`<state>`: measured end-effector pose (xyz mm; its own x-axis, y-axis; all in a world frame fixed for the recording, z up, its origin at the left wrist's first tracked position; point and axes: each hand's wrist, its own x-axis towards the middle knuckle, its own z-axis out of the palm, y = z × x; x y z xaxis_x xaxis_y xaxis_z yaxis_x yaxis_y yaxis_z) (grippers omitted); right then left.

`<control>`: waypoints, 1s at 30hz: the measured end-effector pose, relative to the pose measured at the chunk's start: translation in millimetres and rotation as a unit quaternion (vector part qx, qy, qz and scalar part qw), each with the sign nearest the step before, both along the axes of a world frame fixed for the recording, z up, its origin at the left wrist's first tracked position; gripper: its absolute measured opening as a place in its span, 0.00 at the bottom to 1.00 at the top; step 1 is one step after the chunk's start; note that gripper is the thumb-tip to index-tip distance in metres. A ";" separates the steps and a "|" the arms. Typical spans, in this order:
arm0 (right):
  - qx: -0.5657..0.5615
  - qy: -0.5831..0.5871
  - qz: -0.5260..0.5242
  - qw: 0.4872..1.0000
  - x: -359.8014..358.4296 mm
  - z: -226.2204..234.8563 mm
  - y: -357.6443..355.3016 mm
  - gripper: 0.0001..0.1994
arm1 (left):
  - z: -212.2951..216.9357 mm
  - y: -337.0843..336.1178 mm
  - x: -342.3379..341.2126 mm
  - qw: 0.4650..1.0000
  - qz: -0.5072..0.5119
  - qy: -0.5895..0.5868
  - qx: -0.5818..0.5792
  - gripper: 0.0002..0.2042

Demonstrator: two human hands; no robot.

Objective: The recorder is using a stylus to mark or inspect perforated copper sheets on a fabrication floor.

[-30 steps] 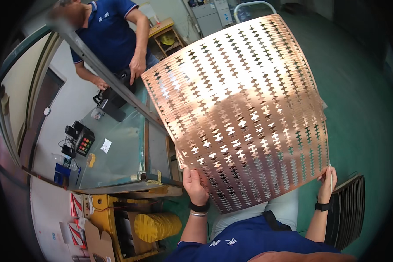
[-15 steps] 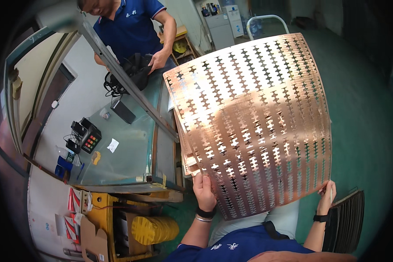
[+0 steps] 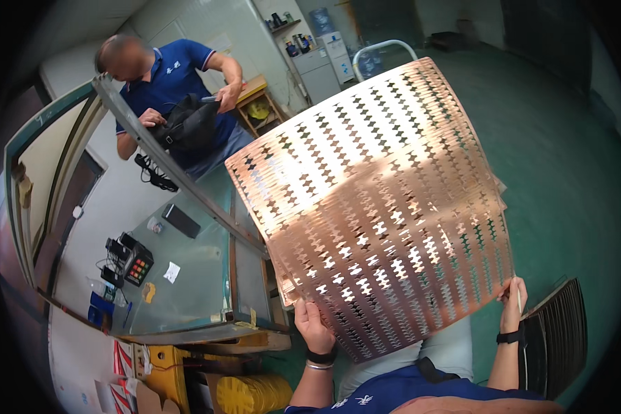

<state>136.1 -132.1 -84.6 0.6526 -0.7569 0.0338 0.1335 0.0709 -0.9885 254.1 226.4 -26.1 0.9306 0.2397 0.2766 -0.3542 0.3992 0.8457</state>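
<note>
A large thin copper-coloured sheet (image 3: 379, 207), punched with rows of small shaped holes, is held up in front of me and bows slightly. My left hand (image 3: 312, 324) grips its lower left corner. My right hand (image 3: 512, 303) pinches its lower right edge. Both wrists wear dark bands. My knees in light trousers show below the sheet.
A glass-topped machine table (image 3: 186, 276) with a raised glass lid stands to my left, a black keypad device (image 3: 136, 261) on it. A person in a blue shirt (image 3: 169, 76) handles a black bag behind it. Yellow coils (image 3: 252, 393) lie below. A dark slatted rack (image 3: 555, 338) is at right.
The view has tilted up and the sheet sits lower and further right in the picture. The person behind the table now holds the black bag higher.
</note>
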 end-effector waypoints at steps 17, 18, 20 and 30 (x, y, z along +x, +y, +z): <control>0.366 -0.244 0.329 0.835 4.6 21.1 77.3 0.28 | 4.9 -39.9 19.7 0.983 -0.099 0.044 -0.150 0.14; 0.359 -0.237 0.376 0.820 3.6 23.1 86.1 0.28 | 4.8 -44.9 20.4 0.980 -0.109 0.039 -0.160 0.15; 0.361 -0.230 0.305 0.851 10.5 30.9 100.3 0.28 | 5.4 -57.8 21.6 0.979 -0.107 0.054 -0.165 0.15; 0.308 -0.242 0.127 0.911 2.4 0.0 15.6 0.23 | 5.5 -89.1 29.0 0.929 -0.318 0.180 0.056 0.18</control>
